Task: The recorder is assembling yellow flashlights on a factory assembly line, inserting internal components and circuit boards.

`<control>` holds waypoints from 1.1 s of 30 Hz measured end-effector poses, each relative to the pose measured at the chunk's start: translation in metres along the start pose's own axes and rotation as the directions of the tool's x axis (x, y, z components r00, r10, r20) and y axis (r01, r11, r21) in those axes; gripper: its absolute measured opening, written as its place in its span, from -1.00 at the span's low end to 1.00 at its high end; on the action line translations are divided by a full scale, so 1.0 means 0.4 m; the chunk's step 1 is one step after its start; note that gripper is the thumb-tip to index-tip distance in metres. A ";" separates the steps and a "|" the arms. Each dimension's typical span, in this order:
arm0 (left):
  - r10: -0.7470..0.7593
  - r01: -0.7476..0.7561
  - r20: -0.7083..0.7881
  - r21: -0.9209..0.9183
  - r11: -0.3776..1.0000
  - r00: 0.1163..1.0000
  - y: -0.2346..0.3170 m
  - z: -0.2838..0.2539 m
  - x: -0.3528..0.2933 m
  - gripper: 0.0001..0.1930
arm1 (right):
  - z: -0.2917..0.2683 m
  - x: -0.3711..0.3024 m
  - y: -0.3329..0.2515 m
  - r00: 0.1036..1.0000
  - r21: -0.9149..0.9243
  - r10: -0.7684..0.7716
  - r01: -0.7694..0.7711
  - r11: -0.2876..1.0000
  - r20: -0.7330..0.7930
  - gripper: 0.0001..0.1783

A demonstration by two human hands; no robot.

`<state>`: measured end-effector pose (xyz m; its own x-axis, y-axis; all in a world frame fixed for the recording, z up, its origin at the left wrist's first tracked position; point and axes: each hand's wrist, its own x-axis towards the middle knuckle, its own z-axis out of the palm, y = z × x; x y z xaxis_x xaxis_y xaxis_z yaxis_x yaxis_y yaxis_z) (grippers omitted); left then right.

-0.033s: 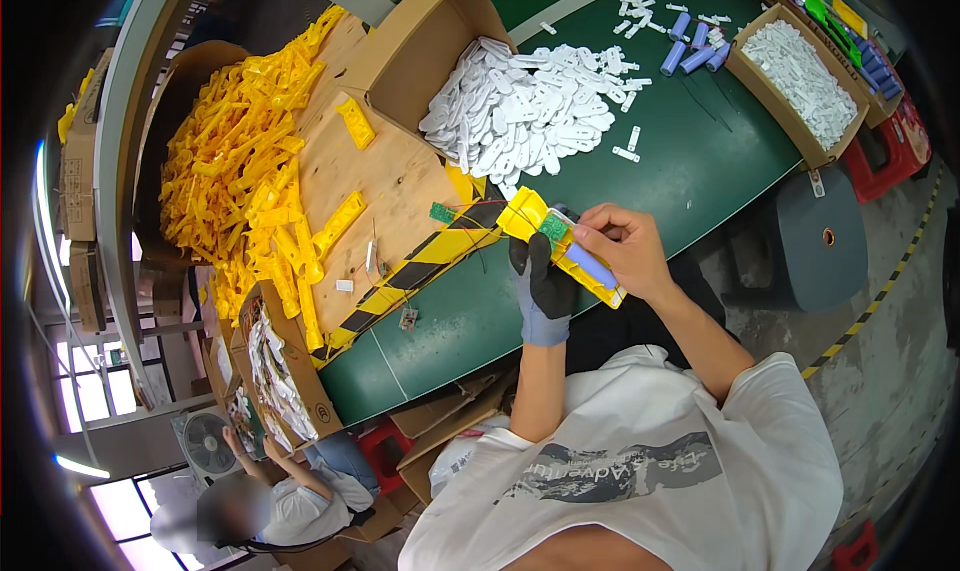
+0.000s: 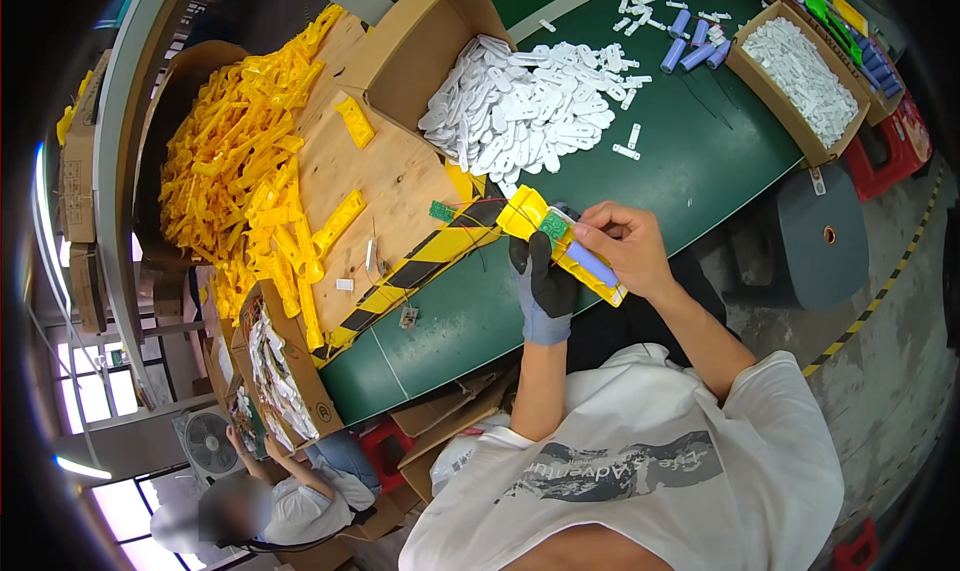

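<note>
A long yellow plastic housing (image 2: 562, 243) with a green circuit board and blue cylindrical cell inside, tilted, just over the counter's (image 2: 700, 161) near edge

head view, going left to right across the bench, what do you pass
yellow plastic parts pile → plywood board → white parts pile → yellow housing in the gloved left hand and bare right hand → box of white parts

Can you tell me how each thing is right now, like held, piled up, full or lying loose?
Yellow plastic housing: held over the table edge by both hands.
Left hand: gloved, gripping the housing from below.
Right hand: bare, pressing a blue cylinder into the housing.
White plastic pieces: heaped loose on the green table.
Yellow parts: piled high.
Cardboard box: open, full of white pieces.
</note>
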<state>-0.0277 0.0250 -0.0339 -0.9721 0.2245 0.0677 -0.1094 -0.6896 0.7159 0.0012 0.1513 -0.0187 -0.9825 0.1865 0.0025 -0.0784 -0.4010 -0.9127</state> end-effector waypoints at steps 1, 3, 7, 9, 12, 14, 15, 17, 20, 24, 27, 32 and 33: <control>0.011 -0.012 -0.027 -0.007 1.000 1.000 -0.005 0.000 -0.002 -0.60 | 0.000 -0.002 0.001 1.000 0.036 0.024 -0.023 0.999 -0.015 -0.88; -0.006 0.005 -0.037 -0.029 1.000 0.999 -0.007 -0.003 -0.001 -0.61 | -0.002 0.000 0.012 1.000 0.020 -0.001 0.001 1.000 -0.027 -0.88; -0.024 0.022 -0.070 -0.036 0.999 0.997 -0.006 0.007 -0.001 -0.62 | 0.001 -0.004 0.004 0.997 -0.003 -0.045 0.045 0.999 -0.055 -0.88; -0.044 0.049 -0.070 0.072 0.996 0.997 0.014 0.013 0.004 -0.59 | 0.008 -0.005 0.005 0.994 -0.055 -0.069 0.064 0.996 -0.084 -0.88; 0.057 -0.017 -0.093 0.381 0.924 0.994 0.044 0.063 0.010 -0.52 | 0.019 -0.008 -0.018 0.995 -0.135 -0.012 -0.002 0.991 -0.103 -0.88; 0.171 -0.085 -0.098 0.572 0.816 0.980 0.052 0.082 0.003 -0.48 | 0.021 -0.011 -0.018 0.992 -0.160 0.080 -0.095 0.982 -0.098 -0.88; 0.203 -0.074 -0.146 0.609 0.790 0.968 0.049 0.085 -0.005 -0.45 | 0.019 -0.009 -0.011 0.995 -0.240 -0.025 0.001 0.971 -0.096 -0.87; 0.321 -0.121 -0.141 0.729 0.674 0.936 0.035 0.076 -0.013 -0.42 | 0.022 -0.009 -0.003 0.990 -0.310 -0.119 0.091 0.947 -0.074 -0.85; 0.301 -0.059 -0.222 0.709 0.703 0.927 0.037 0.071 -0.021 -0.50 | 0.039 -0.013 -0.003 0.963 -0.407 -0.258 0.205 0.890 -0.079 -0.85; 0.182 0.056 -0.263 0.696 0.716 0.947 0.037 0.075 -0.015 -0.67 | 0.032 -0.016 -0.003 0.941 -0.470 -0.328 0.253 0.845 -0.083 -0.81; 0.144 0.102 -0.272 0.721 0.685 0.952 0.046 0.078 -0.008 -0.73 | 0.034 -0.009 -0.010 0.951 -0.495 -0.304 0.234 0.837 -0.064 -0.76; 0.192 0.037 -0.211 0.760 0.648 0.958 0.051 0.079 -0.008 -0.73 | 0.043 -0.001 -0.021 0.975 -0.540 -0.221 0.176 0.823 -0.019 -0.72; 0.208 0.027 -0.211 0.762 0.647 0.955 0.042 0.073 -0.006 -0.71 | 0.041 0.001 -0.013 0.968 -0.559 -0.250 0.195 0.806 -0.023 -0.72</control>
<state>-0.0210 0.0329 -0.0019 -0.9950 -0.0735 0.0669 0.0606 0.0850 0.9945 -0.0017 0.1388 -0.0073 -0.9276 0.3009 0.2212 -0.1604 0.2141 -0.9636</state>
